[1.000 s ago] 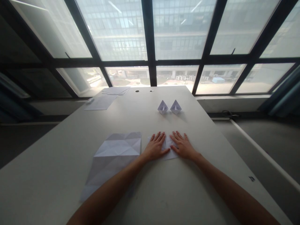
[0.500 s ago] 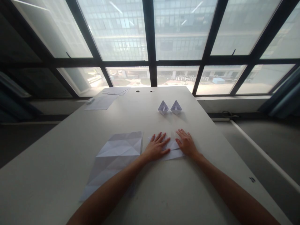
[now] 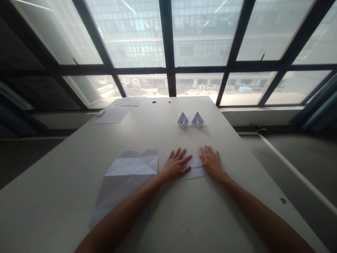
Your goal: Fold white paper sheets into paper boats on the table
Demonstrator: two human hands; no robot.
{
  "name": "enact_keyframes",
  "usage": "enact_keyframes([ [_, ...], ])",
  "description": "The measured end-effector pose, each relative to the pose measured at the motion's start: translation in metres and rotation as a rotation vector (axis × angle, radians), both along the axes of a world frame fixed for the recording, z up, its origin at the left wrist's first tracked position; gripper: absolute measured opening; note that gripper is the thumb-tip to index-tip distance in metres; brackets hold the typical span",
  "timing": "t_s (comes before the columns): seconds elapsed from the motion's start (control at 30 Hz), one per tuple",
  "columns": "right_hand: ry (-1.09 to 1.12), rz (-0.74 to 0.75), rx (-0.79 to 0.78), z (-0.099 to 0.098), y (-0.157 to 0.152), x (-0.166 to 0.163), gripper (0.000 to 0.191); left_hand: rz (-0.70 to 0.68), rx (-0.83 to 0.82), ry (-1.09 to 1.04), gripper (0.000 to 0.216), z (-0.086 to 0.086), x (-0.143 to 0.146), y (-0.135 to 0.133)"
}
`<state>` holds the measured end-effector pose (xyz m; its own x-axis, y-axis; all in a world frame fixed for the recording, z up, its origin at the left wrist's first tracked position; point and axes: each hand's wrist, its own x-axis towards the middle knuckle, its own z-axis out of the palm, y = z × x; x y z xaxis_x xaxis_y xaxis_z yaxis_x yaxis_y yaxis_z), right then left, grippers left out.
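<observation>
A folded sheet of white paper (image 3: 195,172) lies flat on the white table under my hands. My left hand (image 3: 176,166) rests on its left part with fingers spread, covering much of it. On the right end, my right hand (image 3: 211,162) lies palm down, its fingers stretched away from me. To the left is a larger creased sheet of paper (image 3: 129,175), partly hidden by my left forearm. Beyond my hands two folded paper boats (image 3: 183,120) stand side by side.
Flat paper sheets (image 3: 113,115) lie at the table's far left, with a small pale object (image 3: 100,112) beside them. Two small dark holes (image 3: 154,102) sit near the far edge. A dark mark (image 3: 283,200) is near the table's right edge. Large windows rise beyond.
My right hand has shifted slightly right, and its thumb has come in closer to the fingers. My left hand stays in place on the folded paper.
</observation>
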<state>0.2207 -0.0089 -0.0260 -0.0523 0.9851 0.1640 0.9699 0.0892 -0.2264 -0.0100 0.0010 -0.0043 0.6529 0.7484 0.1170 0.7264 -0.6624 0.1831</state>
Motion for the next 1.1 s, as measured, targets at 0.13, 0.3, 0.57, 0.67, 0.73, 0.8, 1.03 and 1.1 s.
enact_keyframes([
  [0.13, -0.017, 0.003, 0.015, -0.001, -0.001, -0.001, 0.051, 0.057, 0.027, -0.007, 0.077, -0.005, -0.001, 0.0],
  [0.3, -0.012, 0.002, -0.001, 0.002, -0.001, -0.004, 0.05, 0.077, 0.038, 0.001, 0.086, -0.005, -0.002, 0.0],
  [0.57, 0.009, 0.106, 0.009, 0.01, -0.004, -0.007, 0.048, -0.055, 0.031, -0.001, 0.066, 0.001, -0.003, 0.0],
  [0.67, 0.002, 0.209, 0.017, 0.013, -0.005, -0.011, 0.05, -0.189, -0.007, 0.0, 0.054, 0.003, -0.002, 0.001],
  [0.73, -0.004, 0.24, 0.004, 0.013, -0.006, -0.014, 0.053, -0.24, -0.032, -0.002, 0.053, 0.004, -0.002, 0.001],
  [0.8, -0.022, 0.231, -0.025, 0.013, -0.006, -0.015, 0.055, -0.256, -0.039, -0.006, 0.054, 0.005, -0.003, 0.001],
  [1.03, -0.093, 0.03, -0.077, 0.009, -0.006, -0.009, 0.055, -0.255, -0.041, 0.012, 0.054, 0.01, -0.004, -0.001],
  [1.1, -0.084, 0.001, -0.064, 0.009, -0.007, -0.009, 0.056, -0.257, -0.041, 0.017, 0.051, 0.012, -0.004, -0.002],
])
